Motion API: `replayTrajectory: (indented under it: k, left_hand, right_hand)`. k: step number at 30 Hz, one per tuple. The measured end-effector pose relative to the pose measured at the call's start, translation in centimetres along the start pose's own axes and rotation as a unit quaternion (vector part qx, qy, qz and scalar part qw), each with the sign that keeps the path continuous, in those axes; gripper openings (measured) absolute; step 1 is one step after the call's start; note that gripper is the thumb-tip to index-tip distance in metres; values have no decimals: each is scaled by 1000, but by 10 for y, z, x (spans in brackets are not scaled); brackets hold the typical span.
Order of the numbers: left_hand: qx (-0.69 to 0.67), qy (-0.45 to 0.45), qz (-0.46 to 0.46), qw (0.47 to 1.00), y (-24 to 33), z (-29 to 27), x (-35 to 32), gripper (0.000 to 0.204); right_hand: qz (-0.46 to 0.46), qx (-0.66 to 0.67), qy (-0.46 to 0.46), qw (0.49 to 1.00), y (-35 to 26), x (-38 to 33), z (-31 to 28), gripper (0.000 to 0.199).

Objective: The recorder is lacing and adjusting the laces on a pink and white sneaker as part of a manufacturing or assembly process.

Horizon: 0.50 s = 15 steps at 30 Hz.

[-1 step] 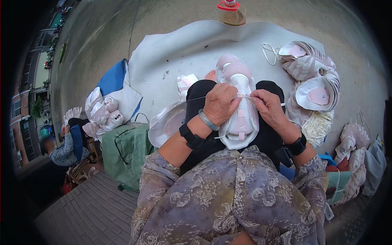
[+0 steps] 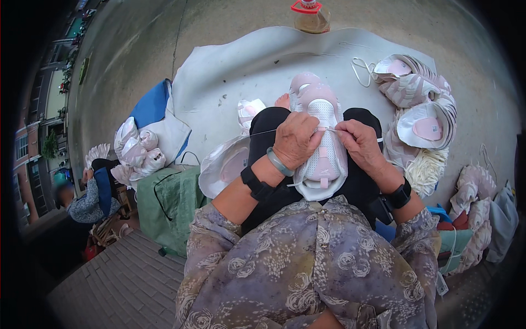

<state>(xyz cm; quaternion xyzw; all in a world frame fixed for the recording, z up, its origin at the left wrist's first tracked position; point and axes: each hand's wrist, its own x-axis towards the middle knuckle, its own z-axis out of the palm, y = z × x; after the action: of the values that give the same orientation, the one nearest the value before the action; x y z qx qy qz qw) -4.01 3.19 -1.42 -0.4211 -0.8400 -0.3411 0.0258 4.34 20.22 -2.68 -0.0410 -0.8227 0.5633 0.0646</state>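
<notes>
A pink and white shoe upper [image 2: 322, 153] lies lengthwise across my lap, its pink pull tab toward me. Over its mesh tongue, my left hand [image 2: 296, 141] is closed in a pinch on a thin white lace [image 2: 330, 129]. On the other side, my right hand [image 2: 360, 143] pinches the same lace, so a short stretch of it spans the gap between my fingers. A thin strand [image 2: 266, 132] trails leftward from my left hand. My fingertips hide where the lace meets the upper.
Stacked uppers [image 2: 419, 104] curve along the right, beside a bundle of cream laces [image 2: 424, 172]. More uppers [image 2: 137, 145] are piled at left, near a green sack [image 2: 167, 211]. A white sheet [image 2: 230, 71] covers the ground; a jug [image 2: 312, 22] stands beyond. Another person [image 2: 90, 203] sits far left.
</notes>
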Motion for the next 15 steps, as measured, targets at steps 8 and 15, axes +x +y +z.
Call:
replayTrajectory:
  k: [8, 15]
  left_hand:
    - [13, 4, 4, 1000, -2, 7, 0, 21]
    - [-17, 15, -14, 1000, -3, 9, 0, 20]
  right_hand:
    - [-1, -51, 5, 999, 0, 4, 1, 9]
    - [-2, -79, -4, 997, -2, 9, 2, 8]
